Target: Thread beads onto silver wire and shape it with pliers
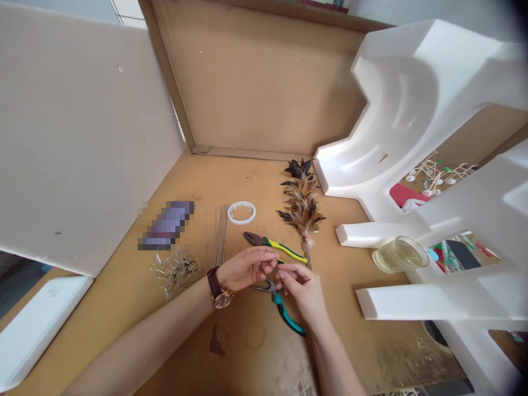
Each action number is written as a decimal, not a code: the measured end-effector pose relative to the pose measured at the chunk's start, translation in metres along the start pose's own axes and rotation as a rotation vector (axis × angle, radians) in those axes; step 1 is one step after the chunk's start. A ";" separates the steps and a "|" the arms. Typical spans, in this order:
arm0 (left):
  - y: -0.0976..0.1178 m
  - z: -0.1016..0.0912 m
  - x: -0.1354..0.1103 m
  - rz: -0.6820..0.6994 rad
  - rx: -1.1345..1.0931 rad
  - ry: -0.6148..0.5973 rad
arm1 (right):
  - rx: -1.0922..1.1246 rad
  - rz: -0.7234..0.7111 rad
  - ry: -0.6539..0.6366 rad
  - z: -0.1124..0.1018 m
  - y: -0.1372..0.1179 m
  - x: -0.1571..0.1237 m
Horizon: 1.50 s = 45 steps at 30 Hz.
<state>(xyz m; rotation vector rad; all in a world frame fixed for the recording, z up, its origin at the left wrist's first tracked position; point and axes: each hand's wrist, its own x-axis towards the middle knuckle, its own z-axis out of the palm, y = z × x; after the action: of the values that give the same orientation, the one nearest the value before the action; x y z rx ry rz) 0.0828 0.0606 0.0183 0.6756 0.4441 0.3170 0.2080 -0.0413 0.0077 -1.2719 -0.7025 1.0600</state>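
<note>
My left hand (249, 268), with a watch (221, 297) on its wrist, is closed in a pinch. My right hand (300, 289) faces it, fingertips pressed together and almost touching the left ones. Whatever they hold between them is too small to make out. Just beyond the fingers lie pliers with yellow-and-green handles (284, 250). Pliers with teal-and-black handles (287, 316) rest beneath my hands, their jaws partly hidden. To the left are several thin straight wires (220, 236) and a pile of bent wire pieces (179, 272). A white ring (241, 213) lies farther back.
A feather duster (303, 201) lies behind my right hand. White foam pieces (396, 104) stand along the right, with a glass of pale liquid (400, 254) among them. A cardboard wall (268, 77) closes the back, a white panel (74, 121) the left. A blurred-out rectangular object (167, 224) lies left.
</note>
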 end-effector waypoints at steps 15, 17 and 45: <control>0.000 -0.005 0.002 0.146 0.261 0.070 | 0.010 0.041 0.001 0.000 0.001 0.001; 0.001 -0.005 0.002 0.176 0.336 0.078 | -0.002 0.048 0.001 -0.001 0.000 0.001; -0.005 0.010 -0.006 0.407 0.708 0.179 | 0.161 0.123 -0.290 -0.007 0.003 0.002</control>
<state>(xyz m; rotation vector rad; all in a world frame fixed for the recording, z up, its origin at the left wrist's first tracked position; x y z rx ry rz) 0.0833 0.0485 0.0237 1.4445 0.5944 0.6179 0.2140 -0.0419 0.0030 -1.0438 -0.7461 1.3922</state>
